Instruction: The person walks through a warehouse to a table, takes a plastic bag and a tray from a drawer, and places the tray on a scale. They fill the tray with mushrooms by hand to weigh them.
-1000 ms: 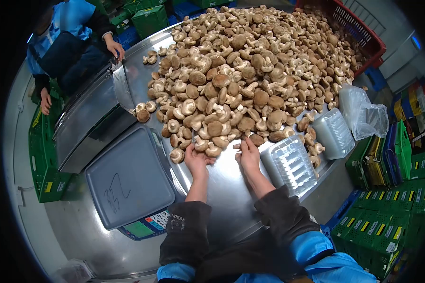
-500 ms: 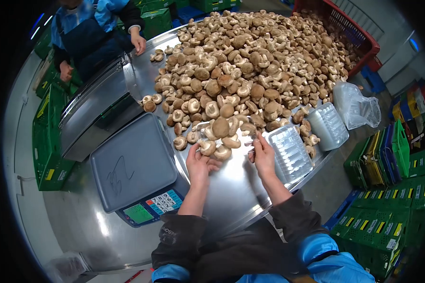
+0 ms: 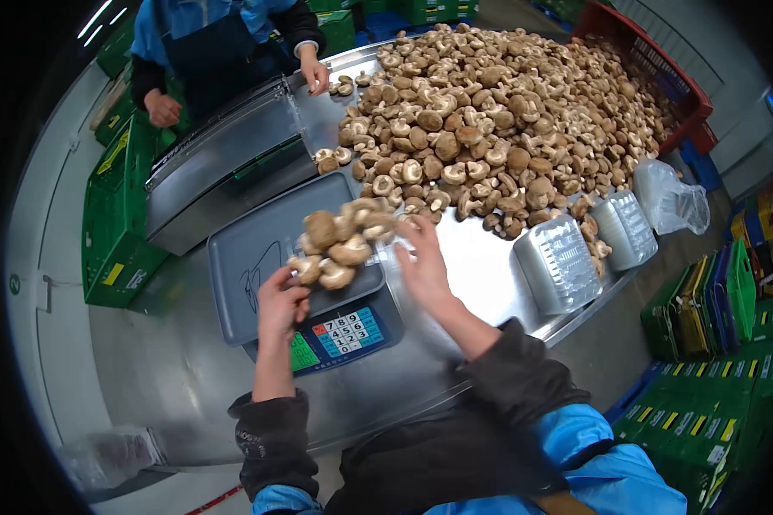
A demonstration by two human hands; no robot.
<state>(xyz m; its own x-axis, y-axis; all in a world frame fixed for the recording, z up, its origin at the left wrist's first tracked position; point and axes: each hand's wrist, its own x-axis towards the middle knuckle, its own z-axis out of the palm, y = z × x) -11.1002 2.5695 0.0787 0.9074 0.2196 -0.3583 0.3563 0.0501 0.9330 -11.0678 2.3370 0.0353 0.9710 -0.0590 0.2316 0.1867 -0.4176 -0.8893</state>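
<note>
A clear plastic tray of shiitake mushrooms [image 3: 333, 245] hangs over the grey weighing scale [image 3: 232, 249], its mushrooms heaped and slightly blurred. At the tray's near left end, my left hand [image 3: 282, 305] has its fingers curled round the edge. My right hand [image 3: 423, 262] grips the far right end, thumb and fingers bent close to the mushrooms there. Below the tray, the scale's keypad [image 3: 348, 333] and lit green display [image 3: 303, 354] face me. A large pile of loose shiitake mushrooms [image 3: 524, 112] lies beyond my right hand.
Stacked clear trays [image 3: 558, 266] stand right of my hand, with another stack [image 3: 627, 227] and a plastic bag [image 3: 670, 197] beyond. A red crate [image 3: 653, 64] lies tipped behind the pile. Across the table, a person [image 3: 223, 51] stands by a metal machine [image 3: 232, 172]. Green crates [image 3: 696, 412] fill the right.
Both hands have carried the mushroom tray left, from the bare table beside the pile to above the scale. My view has shifted left. The other person's hands stay near the metal machine.
</note>
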